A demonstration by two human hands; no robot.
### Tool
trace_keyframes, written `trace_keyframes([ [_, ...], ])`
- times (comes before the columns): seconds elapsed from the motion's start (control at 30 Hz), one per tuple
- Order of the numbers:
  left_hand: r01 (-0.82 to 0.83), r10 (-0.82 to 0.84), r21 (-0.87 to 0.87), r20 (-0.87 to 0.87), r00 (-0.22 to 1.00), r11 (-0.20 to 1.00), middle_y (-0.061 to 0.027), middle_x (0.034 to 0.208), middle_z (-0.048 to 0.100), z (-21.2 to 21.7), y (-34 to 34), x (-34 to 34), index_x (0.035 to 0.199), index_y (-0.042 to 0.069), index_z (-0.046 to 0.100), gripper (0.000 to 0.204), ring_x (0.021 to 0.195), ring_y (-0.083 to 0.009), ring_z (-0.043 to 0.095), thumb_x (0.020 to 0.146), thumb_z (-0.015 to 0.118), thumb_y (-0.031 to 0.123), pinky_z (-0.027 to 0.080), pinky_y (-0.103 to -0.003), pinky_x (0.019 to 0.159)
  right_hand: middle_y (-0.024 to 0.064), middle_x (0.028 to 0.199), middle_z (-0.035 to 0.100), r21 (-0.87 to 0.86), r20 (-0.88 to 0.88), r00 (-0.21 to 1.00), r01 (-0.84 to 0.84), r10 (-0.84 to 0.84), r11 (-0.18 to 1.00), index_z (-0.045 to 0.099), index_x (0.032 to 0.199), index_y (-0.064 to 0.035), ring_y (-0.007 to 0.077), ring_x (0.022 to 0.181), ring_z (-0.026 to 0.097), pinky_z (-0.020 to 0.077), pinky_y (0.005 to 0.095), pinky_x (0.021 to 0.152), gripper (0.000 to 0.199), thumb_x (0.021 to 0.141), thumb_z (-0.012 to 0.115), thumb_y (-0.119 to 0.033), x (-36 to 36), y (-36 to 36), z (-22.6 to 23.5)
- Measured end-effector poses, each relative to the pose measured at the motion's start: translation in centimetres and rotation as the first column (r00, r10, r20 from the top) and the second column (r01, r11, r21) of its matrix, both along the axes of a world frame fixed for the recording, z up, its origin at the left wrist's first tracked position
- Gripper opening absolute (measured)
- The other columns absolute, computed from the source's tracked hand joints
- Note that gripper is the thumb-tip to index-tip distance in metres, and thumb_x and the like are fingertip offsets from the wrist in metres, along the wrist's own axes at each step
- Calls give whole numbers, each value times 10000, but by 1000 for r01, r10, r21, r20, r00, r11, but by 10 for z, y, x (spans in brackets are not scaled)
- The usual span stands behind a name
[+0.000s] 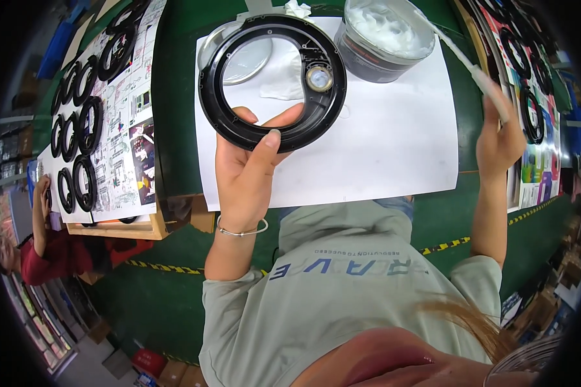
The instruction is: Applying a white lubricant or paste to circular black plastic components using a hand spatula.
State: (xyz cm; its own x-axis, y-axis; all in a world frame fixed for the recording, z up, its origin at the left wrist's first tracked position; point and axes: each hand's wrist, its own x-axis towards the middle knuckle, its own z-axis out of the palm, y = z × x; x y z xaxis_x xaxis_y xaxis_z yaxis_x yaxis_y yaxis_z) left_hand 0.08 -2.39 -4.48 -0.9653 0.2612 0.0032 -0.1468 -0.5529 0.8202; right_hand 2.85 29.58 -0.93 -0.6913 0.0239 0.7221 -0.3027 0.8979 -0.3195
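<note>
My left hand (244,184) is closed on the lower rim of a black plastic ring (213,97), thumb in front and fingers through the opening. The ring is held up over a white paper sheet (394,148). On its right side sits a small round seat (319,79) with a pale, shiny centre. My right hand (500,138), out to the right, grips a long white stick (461,58) that slants up to the left. The stick's far end reaches the rim of a grey tub (374,61) filled with white grease (384,29).
Behind the ring lie a clear round lid (255,61) and a crumpled white tissue (281,87). On the left, a printed board (132,116) carries several black rings (91,126); more rings (531,115) lie on the right. Another person's hand (42,193) is at the far left.
</note>
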Motion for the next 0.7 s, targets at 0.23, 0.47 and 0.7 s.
trace_keyframes([
  [0.23,2,-4,26,80,997,1000,-313,1124,512,0,0,-2,1065,100,334,238,1041,-316,555,880,453,8,456,-417,896,149,971,634,675,102,987,-161,125,720,622,959,34,282,905,625,509,310,759,235,787,463,54,21,-10,5],
  [0.47,4,-4,14,54,999,1000,-310,1119,517,-2,5,-2,1071,97,331,248,1028,-299,564,878,453,0,474,-389,872,197,981,620,227,81,979,-199,186,953,578,1025,64,255,909,621,480,313,794,215,826,506,29,46,8,23],
  [0.7,-2,-6,-127,-64,998,992,-298,1106,536,-4,13,3,1042,83,325,251,987,-222,580,864,477,-10,478,-293,818,80,910,622,-217,226,973,17,33,976,551,1079,48,90,788,563,442,190,710,258,879,542,-114,15,-4,51],
])
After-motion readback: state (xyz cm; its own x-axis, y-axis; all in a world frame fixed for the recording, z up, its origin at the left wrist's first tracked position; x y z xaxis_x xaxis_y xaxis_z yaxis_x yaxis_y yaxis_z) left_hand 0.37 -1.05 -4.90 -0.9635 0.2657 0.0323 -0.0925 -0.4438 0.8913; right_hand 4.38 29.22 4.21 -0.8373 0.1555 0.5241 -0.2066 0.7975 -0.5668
